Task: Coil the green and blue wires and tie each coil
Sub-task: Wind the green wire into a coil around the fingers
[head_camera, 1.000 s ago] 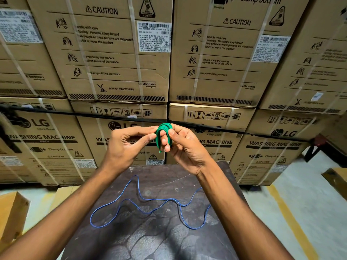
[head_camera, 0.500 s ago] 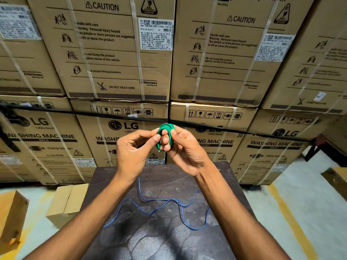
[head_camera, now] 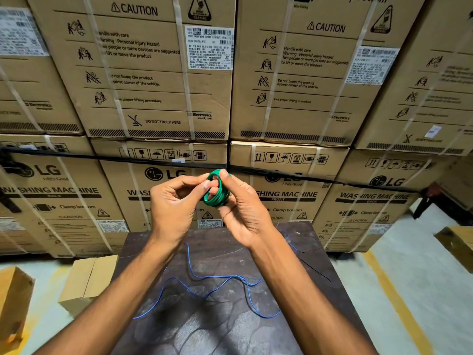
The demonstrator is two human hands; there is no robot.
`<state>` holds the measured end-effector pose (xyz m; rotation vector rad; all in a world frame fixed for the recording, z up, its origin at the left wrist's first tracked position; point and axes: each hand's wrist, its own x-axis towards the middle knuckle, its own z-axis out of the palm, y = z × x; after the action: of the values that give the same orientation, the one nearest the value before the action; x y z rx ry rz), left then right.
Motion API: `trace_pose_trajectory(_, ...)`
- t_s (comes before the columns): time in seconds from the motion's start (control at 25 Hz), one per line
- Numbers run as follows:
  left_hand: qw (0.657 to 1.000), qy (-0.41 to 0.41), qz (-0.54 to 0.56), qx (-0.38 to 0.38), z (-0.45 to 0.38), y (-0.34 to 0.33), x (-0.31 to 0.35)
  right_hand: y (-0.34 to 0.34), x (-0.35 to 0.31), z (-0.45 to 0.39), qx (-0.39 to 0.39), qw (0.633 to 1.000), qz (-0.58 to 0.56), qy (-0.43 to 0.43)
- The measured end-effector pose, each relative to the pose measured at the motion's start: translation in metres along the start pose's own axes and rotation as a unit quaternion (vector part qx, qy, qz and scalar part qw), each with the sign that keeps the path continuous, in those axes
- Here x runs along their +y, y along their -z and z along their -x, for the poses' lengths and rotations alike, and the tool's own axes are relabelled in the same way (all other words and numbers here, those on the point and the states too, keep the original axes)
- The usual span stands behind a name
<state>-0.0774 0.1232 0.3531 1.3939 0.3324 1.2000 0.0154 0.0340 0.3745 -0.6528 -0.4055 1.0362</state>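
A small coil of green wire [head_camera: 217, 195] is held up in the air between both hands, above the far edge of the dark table [head_camera: 302, 254]. My left hand [head_camera: 174, 203] pinches the coil's left side with thumb and forefinger. My right hand [head_camera: 243, 208] grips its right side, thumb over the top of the ring. The blue wire [head_camera: 204, 285] lies loose and wavy on the tabletop below my forearms, uncoiled. A thin dark strand [head_camera: 314, 270] lies near the table's right edge.
Stacked washing-machine cartons [head_camera: 158, 73] form a wall right behind the table. A small cardboard box [head_camera: 87, 285] sits on the floor at the left, another carton [head_camera: 12, 303] at the far left, and one more box [head_camera: 455, 242] at the right. Yellow floor line [head_camera: 394, 301] runs at the right.
Both hands stay at the green coil and have turned it, so the ring now shows more of its flat face. The view has shifted slightly.
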Motion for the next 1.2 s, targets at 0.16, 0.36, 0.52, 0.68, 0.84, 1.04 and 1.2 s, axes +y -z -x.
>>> trace_pose_trajectory(0.16, 1.0, 0.002, -0.024, -0.01, -0.002, 0.003, 0.001, -0.008, 0.0, -0.005, 0.058, 0.997, -0.055, -0.014)
trace_pose_trajectory(0.36, 0.996, -0.041, -0.073, -0.041, -0.002, 0.006, 0.007, -0.011, 0.0, -0.013, 0.136, 0.989, -0.051, 0.003)
trace_pose_trajectory(0.52, 0.99, -0.062, -0.12, -0.05, -0.006, 0.013, 0.011, -0.003, 0.001, -0.012, 0.115, 0.992, 0.022, 0.049)
trace_pose_trajectory(0.68, 0.981, -0.085, -0.172, -0.04, -0.01, 0.022, 0.005, 0.01, -0.002, -0.007, 0.07, 0.952, 0.28, 0.102)
trace_pose_trajectory(0.84, 0.973, -0.088, -0.213, -0.024, -0.009, 0.027, -0.003, 0.019, -0.002, -0.006, 0.045, 0.913, 0.382, 0.139)
trace_pose_trajectory(1.04, 0.963, -0.106, -0.246, -0.029, -0.005, 0.028, -0.005, 0.023, 0.002, -0.007, 0.035, 0.922, 0.353, 0.154)
trace_pose_trajectory(1.2, 0.978, -0.069, -0.187, -0.052, -0.006, 0.029, -0.012, 0.025, 0.011, -0.008, 0.031, 0.94, 0.305, 0.151)
